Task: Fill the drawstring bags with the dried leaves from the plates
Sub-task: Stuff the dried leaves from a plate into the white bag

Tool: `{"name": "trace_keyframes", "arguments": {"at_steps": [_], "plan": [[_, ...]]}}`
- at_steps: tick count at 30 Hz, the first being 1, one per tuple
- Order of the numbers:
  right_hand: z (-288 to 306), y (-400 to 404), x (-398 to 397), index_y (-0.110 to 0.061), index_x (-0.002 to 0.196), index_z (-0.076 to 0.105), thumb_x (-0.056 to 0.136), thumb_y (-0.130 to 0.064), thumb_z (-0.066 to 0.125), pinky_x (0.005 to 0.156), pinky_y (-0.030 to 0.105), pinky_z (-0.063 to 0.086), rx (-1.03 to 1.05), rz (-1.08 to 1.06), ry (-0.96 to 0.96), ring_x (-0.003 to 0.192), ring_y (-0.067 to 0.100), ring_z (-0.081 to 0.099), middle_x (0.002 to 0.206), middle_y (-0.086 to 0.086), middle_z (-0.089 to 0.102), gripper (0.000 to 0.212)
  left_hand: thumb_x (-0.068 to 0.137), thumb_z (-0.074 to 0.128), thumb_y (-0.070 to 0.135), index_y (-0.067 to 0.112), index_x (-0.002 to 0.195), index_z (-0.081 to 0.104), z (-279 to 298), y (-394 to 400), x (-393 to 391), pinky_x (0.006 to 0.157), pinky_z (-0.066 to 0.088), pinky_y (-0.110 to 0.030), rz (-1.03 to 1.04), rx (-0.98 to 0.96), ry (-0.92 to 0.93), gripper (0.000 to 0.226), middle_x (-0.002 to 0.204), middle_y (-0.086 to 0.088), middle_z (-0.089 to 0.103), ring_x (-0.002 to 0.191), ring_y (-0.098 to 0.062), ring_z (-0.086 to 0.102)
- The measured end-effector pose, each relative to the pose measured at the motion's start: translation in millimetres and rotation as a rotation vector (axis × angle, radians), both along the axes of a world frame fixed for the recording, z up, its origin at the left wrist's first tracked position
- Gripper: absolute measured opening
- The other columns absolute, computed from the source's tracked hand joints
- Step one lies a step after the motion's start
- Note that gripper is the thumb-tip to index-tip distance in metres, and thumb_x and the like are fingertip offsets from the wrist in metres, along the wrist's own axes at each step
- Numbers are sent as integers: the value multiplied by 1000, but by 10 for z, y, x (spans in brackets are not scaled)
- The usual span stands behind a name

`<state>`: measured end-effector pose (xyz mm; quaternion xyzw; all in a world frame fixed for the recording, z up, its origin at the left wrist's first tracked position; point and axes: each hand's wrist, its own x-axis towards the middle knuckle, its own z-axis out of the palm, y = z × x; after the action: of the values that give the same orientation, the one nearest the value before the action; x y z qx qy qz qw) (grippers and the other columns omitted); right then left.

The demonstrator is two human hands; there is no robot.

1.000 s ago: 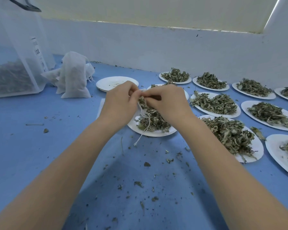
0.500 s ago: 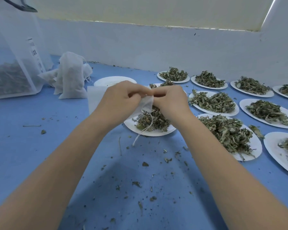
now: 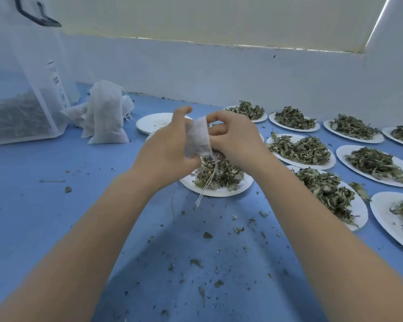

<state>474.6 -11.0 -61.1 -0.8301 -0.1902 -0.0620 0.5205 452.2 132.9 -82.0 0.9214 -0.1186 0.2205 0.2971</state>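
Above the leaf plate near bench centre, left hand and right hand each grip the empty drawstring bag; next: spread mouth wide w/ both grips, then load leaves.

Clear plastic container, far left on the bench: white label strip on its right face, dark print, letters "OX" legible near the top; smaller lines beneath too blurred to read. No other legible text.
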Motion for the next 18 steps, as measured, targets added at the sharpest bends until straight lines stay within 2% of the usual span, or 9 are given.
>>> {"name": "trace_keyframes", "arguments": {"at_steps": [2,5,7,9,11,13,14,16,18], "plan": [[65,21,29,-15,86,65,80,-9,67,42,14,36,-66,50,17,36,1,42,59,-7,66,8,74,67,24,18,134,36,2,59,51,72,38,-30,116,100,-1,69,115,-1,58,101,-25,55],[108,63,104,-17,74,67,81,-12,68,41,13,35,-195,54,48,37,4,43,52,-8,59,8,74,63,28,14,104,54,21,112,59,63,31,-31,184,271,-23,35,97,-5,61,87,-26,53],[121,56,136,-8,77,71,84,-13,67,39,13,33,-201,81,116,38,5,44,50,-4,56,9,73,64,29,13,99,53,-1,106,42,62,33,-32,158,237,13,32,92,-4,60,83,-26,51],[145,12,166,1,83,72,86,-11,64,40,13,33,-173,157,194,41,4,44,49,-2,55,15,73,65,27,14,102,52,-29,102,33,64,39,-33,131,173,54,35,93,-2,59,84,-24,51],[168,-37,203,6,96,70,87,-4,58,52,17,40,-124,271,302,55,9,50,66,11,61,18,72,65,25,15,107,50,-56,121,38,69,43,-35,114,148,88,39,96,-1,59,86,-23,51],[183,-82,248,0,97,72,85,6,49,73,28,43,-141,363,361,76,18,56,92,26,65,27,71,65,24,16,109,49,-81,140,48,73,45,-38,112,158,113,42,99,-2,58,90,-24,51],[186,-95,265,-9,93,75,84,9,47,77,32,42,-189,394,349,80,20,55,97,26,66,34,70,65,24,17,111,49,-88,146,51,74,46,-38,109,163,120,44,100,-1,58,91,-24,52],[186,-110,291,-22,88,75,84,8,52,66,22,43,-292,399,269,71,13,56,81,10,70,38,69,65,23,17,112,48,-89,151,48,75,46,-38,102,164,121,47,99,1,56,91,-23,51],[181,-103,318,-18,89,73,83,5,61,57,13,46,-285,365,199,60,4,60,68,-4,70,27,69,65,21,18,114,48,-85,152,47,74,45,-36,94,169,112,48,94,6,51,88,-20,48]]}}
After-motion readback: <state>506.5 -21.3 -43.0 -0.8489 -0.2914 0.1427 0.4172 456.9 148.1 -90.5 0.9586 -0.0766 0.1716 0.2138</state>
